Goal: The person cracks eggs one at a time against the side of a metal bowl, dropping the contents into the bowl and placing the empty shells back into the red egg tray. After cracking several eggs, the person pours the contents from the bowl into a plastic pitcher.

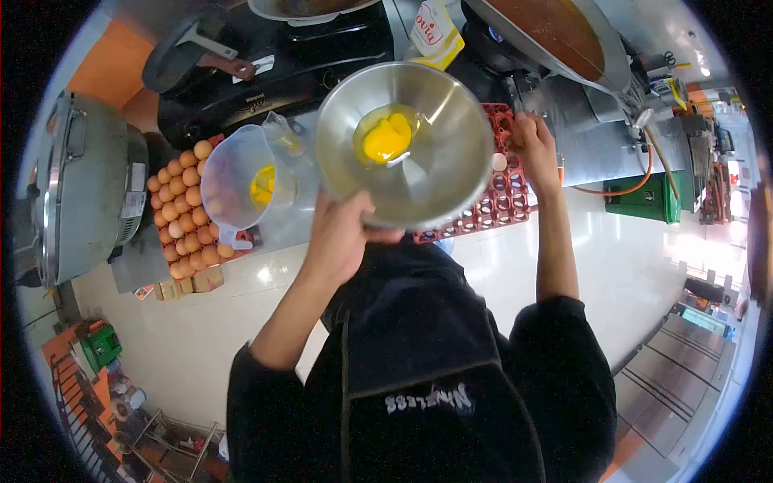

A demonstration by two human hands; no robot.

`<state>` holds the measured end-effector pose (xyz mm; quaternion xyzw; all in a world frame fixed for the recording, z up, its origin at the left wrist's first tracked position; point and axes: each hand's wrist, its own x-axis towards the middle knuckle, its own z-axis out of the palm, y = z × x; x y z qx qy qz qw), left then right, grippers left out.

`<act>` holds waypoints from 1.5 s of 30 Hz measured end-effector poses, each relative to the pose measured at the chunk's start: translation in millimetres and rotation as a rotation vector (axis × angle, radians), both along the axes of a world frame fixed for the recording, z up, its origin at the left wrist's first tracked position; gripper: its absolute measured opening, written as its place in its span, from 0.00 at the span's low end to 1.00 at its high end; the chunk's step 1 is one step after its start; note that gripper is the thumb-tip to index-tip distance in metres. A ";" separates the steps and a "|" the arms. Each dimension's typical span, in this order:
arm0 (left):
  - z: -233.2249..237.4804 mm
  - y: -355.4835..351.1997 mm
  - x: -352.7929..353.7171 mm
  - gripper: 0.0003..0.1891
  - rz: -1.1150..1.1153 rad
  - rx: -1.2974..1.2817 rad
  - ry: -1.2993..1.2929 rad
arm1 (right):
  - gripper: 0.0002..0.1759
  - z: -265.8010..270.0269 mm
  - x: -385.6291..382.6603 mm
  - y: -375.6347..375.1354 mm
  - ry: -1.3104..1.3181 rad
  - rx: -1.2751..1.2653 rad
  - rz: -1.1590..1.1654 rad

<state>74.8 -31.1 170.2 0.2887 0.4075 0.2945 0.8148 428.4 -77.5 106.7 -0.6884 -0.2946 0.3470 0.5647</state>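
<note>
My left hand (346, 237) grips the near rim of a wide steel mixing bowl (451, 173), thumb on the inside. Raw egg yolks (388, 138) in clear white lie in the bowl, which is tipped a little. My right hand (535, 149) is at the bowl's right, over the edge of a red egg tray (509, 201), fingers curled; what they hold, if anything, is hidden. A pale eggshell (499, 162) sits in that tray. Left of the bowl stands a clear plastic pitcher (229, 181) with more yolk (262, 185) inside.
A full tray of brown eggs (189, 217) lies at the left, beside a large grey cooker (88, 185). Behind are a black stove (274, 101), a frying pan (173, 52), a yellow-white packet (435, 36) and a big pan of reddish-brown liquid (555, 40).
</note>
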 end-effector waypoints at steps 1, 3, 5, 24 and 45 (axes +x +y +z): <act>16.1 -3.9 -10.4 0.26 -0.058 -0.040 -0.012 | 0.20 -16.5 12.7 -4.6 -0.067 -0.028 -0.057; 61.4 -17.6 -22.6 0.21 -0.014 -0.093 0.059 | 0.20 -38.1 26.9 -14.9 -0.185 -0.044 -0.046; 103.5 -22.3 -36.5 0.26 -0.054 -0.164 0.078 | 0.18 -50.1 29.3 -20.6 -0.326 -0.079 -0.037; 158.7 -50.7 -83.3 0.34 0.089 -0.176 0.190 | 0.19 -59.5 26.3 13.8 -0.563 -0.159 0.004; 3.5 58.9 -239.7 0.18 0.629 0.330 0.551 | 0.31 -59.1 -25.0 27.2 -1.377 -0.435 0.457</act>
